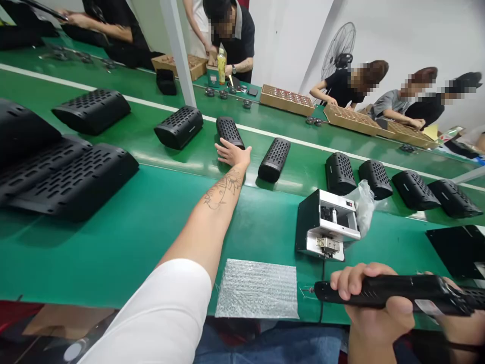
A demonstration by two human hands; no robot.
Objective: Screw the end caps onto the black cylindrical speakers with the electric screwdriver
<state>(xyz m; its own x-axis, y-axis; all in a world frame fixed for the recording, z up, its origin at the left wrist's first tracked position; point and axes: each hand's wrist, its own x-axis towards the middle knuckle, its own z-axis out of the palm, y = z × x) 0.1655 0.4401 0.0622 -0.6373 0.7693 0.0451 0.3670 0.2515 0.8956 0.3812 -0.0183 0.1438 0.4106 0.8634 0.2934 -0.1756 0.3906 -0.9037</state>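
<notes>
My left hand (232, 152) reaches out over the belt with its fingers spread. It lies at the near end of a black slotted housing (229, 130), covering part of it; whether it touches the housing I cannot tell. In my right hand (373, 298), at the lower right, is a black electric screwdriver (397, 291), held level with its thin bit pointing left. A sheet of bubble wrap (257, 289) lies flat on the green bench mat, just left of the bit. Beyond that sheet stands a black and white screw feeder (329, 225).
Other black housings stand along the green belt (151, 157), including one (275, 159) right of my left hand. More housings (79, 182) lie at the left. A white post (178, 53) rises across the belt. Co-workers (231, 40) sit at the far side beside cardboard trays (287, 100).
</notes>
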